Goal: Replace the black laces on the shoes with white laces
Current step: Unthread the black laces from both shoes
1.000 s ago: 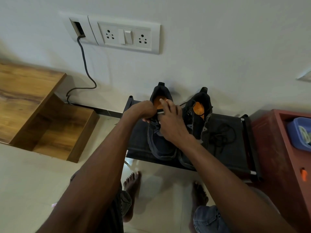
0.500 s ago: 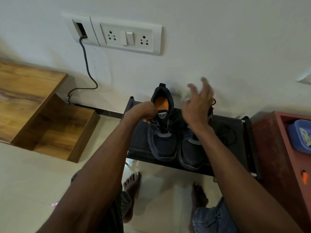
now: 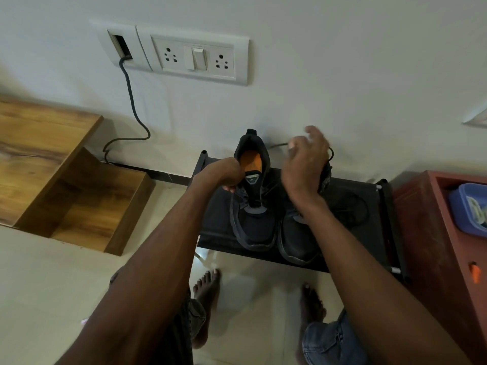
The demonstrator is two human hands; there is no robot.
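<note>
A: Where are the shoes?
B: Two dark shoes stand side by side on the black shoe rack (image 3: 363, 196), heels toward the wall. The left shoe (image 3: 251, 206) shows its orange insole.
A: And the hands?
B: The left hand (image 3: 224, 173) is curled and grips the left shoe at its collar. The right hand (image 3: 303, 159) is lifted above the right shoe (image 3: 297, 233) and hides its heel. It pulls up a black lace (image 3: 276, 145); its fingers are blurred, so how it grips I cannot tell.
A: What is around?
B: A loose black lace (image 3: 353, 206) lies on the rack, right of the shoes. Further right is a red cabinet (image 3: 432, 233) with a blue box (image 3: 463, 206). Far left, a wooden shelf (image 3: 66, 180); on the wall, a socket panel (image 3: 195, 57) with a cable (image 3: 131, 101).
</note>
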